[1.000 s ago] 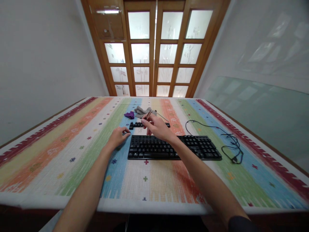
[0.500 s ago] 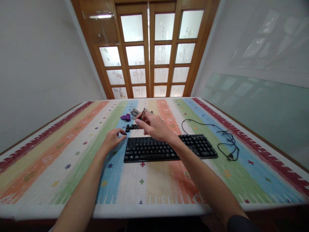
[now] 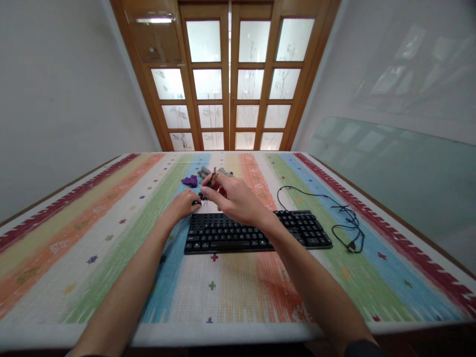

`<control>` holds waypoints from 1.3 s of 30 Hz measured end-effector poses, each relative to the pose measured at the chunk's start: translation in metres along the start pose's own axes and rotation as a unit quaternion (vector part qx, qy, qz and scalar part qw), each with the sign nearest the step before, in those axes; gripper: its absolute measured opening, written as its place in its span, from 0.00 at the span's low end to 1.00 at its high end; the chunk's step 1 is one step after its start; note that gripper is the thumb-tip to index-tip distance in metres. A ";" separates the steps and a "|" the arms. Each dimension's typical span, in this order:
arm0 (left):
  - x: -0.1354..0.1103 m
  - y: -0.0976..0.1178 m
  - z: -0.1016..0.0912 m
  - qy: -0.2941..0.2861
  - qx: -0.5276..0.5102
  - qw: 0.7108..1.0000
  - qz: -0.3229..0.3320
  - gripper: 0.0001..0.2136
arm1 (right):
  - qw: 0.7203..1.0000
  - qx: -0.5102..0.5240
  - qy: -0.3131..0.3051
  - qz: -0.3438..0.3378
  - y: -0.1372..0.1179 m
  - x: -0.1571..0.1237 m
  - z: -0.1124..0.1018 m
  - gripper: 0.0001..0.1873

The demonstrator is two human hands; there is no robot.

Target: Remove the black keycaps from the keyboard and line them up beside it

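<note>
A black keyboard [image 3: 230, 245] lies across the striped cloth, its top rows showing bare key stems at the left. Beyond its upper left corner, my left hand [image 3: 182, 204] pinches a small black keycap [image 3: 196, 202] between thumb and fingers. My right hand [image 3: 232, 196] is above the keyboard's back edge, closed around a keycap puller whose thin wires [image 3: 206, 202] hang below the fingers. A brown piece [image 3: 214, 176] sticks up at those fingertips. Between the hands, loose black keycaps [image 3: 202, 196] are mostly hidden.
A purple cloth [image 3: 190, 181] and a grey cloth [image 3: 204, 172] lie behind the hands. On the right, the keyboard's black cable [image 3: 349, 218] is loosely coiled. The patterned tablecloth [image 3: 122, 248] covers the table; wooden glazed doors [image 3: 230, 79] stand beyond it.
My left hand has moved right and slightly up with the keycap, closer to my right hand. My right hand has shifted a little left, still holding the puller.
</note>
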State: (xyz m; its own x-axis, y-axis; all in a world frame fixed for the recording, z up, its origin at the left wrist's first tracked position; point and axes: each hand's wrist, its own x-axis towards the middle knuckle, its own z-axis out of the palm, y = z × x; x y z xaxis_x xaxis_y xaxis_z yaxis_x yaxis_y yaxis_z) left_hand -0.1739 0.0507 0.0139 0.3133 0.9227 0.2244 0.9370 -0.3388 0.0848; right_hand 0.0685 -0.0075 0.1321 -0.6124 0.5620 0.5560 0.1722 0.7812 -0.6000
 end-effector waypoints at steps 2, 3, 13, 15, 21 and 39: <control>0.002 -0.003 0.004 0.012 0.002 1.000 0.011 0.10 | 1.000 -0.001 0.000 -0.003 -0.001 0.000 -0.002 0.12; 0.002 -0.004 0.006 0.021 0.004 1.000 0.017 0.10 | 1.000 -0.002 0.000 -0.004 -0.001 0.000 -0.002 0.12; 0.000 -0.007 0.008 0.079 0.002 0.997 0.012 0.11 | 1.000 -0.013 -0.007 0.013 -0.001 0.000 0.000 0.13; -0.001 -0.005 0.007 0.085 -0.004 0.996 0.013 0.11 | 1.000 -0.016 -0.009 0.009 -0.001 0.000 0.000 0.13; -0.006 -0.002 0.007 0.090 0.030 0.996 0.000 0.09 | 0.998 -0.035 -0.042 0.019 0.008 0.000 0.001 0.12; -0.042 0.038 -0.010 0.036 -0.088 0.995 -0.019 0.10 | 0.978 0.016 -0.174 0.117 0.073 -0.004 0.041 0.09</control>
State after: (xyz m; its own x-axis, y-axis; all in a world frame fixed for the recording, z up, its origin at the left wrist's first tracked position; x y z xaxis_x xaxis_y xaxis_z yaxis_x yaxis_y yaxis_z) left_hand -0.1527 -0.0025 0.0174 0.2602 0.9224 0.2853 0.9049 -0.3360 0.2611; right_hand 0.0518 0.0363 0.0627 -0.7860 0.5928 0.1754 0.3176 0.6307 -0.7080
